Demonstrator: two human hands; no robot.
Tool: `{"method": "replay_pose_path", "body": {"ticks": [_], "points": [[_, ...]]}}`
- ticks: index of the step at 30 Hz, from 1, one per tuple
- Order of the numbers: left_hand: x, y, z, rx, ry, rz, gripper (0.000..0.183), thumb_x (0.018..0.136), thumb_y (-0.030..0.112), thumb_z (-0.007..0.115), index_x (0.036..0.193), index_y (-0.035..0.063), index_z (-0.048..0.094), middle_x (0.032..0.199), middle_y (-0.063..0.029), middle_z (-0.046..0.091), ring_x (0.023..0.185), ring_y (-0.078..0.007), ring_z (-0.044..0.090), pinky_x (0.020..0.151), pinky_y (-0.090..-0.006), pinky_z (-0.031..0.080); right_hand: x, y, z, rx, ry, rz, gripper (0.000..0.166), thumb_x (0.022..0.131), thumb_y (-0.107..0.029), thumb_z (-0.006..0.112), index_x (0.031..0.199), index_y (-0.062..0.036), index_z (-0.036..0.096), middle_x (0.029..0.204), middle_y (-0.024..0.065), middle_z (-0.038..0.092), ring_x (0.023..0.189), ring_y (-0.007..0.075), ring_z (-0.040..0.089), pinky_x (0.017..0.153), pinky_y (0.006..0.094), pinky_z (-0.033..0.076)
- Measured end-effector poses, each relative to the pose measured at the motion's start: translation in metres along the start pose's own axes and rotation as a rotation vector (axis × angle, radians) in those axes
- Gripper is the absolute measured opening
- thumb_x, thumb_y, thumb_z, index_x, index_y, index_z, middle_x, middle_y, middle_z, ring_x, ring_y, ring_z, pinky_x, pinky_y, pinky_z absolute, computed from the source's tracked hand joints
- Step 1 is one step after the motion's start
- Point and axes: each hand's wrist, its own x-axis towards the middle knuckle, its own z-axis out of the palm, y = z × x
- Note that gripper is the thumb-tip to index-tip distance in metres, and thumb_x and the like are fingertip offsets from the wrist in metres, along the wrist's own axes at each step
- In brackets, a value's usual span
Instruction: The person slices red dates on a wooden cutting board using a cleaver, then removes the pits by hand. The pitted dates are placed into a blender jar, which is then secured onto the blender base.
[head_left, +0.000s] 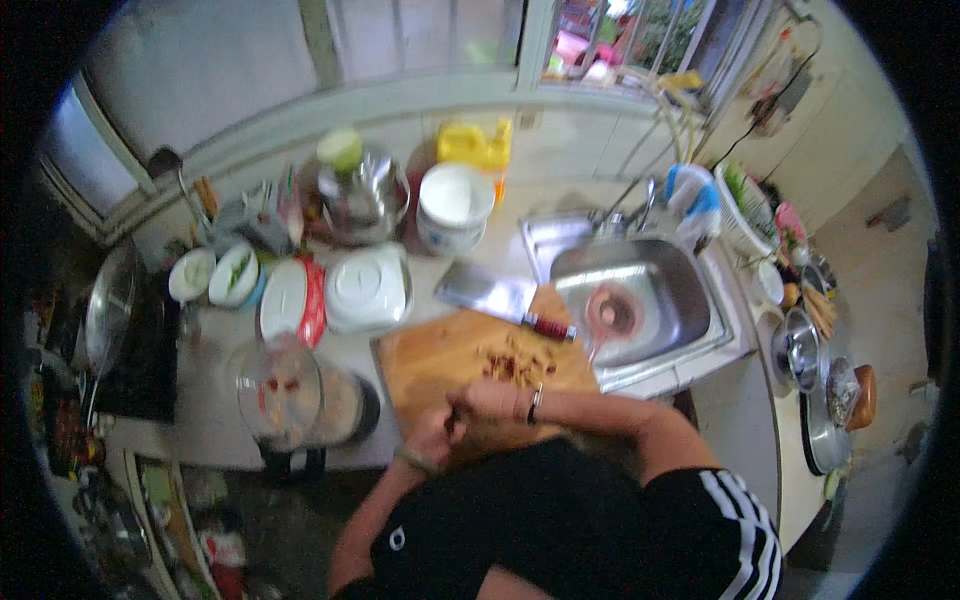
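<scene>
My left hand (435, 437) and my right hand (484, 401) meet over the near left part of a wooden cutting board (420, 352). A small dark item (452, 421) shows between their fingers; blur hides what it is. Small reddish-brown and tan pieces (517, 367) lie scattered on the board beyond my right wrist. A cleaver (487, 291) rests across the board's far edge, its dark red handle towards the sink. Left of the board stands a clear blender jug (281, 397) with a dark handle and pale contents with some red bits.
A steel sink (637, 292) adjoins the board on the right. Lidded white dishes (367, 289), stacked white bowls (455, 202) and a steel pot (364, 199) stand behind. A wok lid (112, 300) is at far left; steel bowls (799, 351) line the right counter.
</scene>
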Motion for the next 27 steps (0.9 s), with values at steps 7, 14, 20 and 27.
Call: {"method": "replay_pose_path", "body": {"ticks": [7,14,20,27], "points": [[0.015,-0.013,0.027,-1.480,0.312,-0.572,0.016,0.091,0.017,0.041,0.090,0.0033,0.049,0.077,-0.0047,0.050,0.060,-0.0115,0.045,0.047,-0.0226,0.037,-0.002,-0.003,-0.003,-0.015,0.114,0.000,0.019,0.080,-0.021,0.053,0.084,-0.0031,0.050,0.067,0.0197,0.057,0.067,0.0374,0.058,0.059,0.0440,0.047],[0.038,0.017,0.036,-1.416,0.461,-0.661,0.013,0.088,0.014,0.045,0.084,0.0035,0.052,0.073,-0.0045,0.050,0.058,-0.0112,0.045,0.045,-0.0224,0.036,-0.023,0.012,-0.012,0.123,0.235,-0.015,0.014,0.077,-0.014,0.055,0.084,-0.0023,0.049,0.066,0.0210,0.057,0.067,0.0380,0.058,0.058,0.0431,0.046],[0.059,0.023,0.047,-1.328,0.499,-0.574,0.008,0.085,0.008,0.047,0.082,0.0026,0.052,0.071,-0.0037,0.051,0.054,-0.0095,0.044,0.043,-0.0208,0.033,-0.038,0.022,-0.026,0.157,0.250,0.026,0.016,0.077,-0.016,0.056,0.081,-0.0011,0.050,0.069,0.0219,0.057,0.071,0.0397,0.057,0.060,0.0448,0.046],[0.071,0.042,0.052,-1.313,0.435,-0.519,0.008,0.084,0.006,0.045,0.087,0.0019,0.051,0.070,-0.0033,0.050,0.052,-0.0074,0.043,0.042,-0.0190,0.032,-0.047,0.059,-0.018,0.513,0.272,-0.019,0.010,0.080,-0.010,0.053,0.080,-0.0010,0.050,0.066,0.0140,0.056,0.060,0.0270,0.057,0.056,0.0335,0.046]]}}
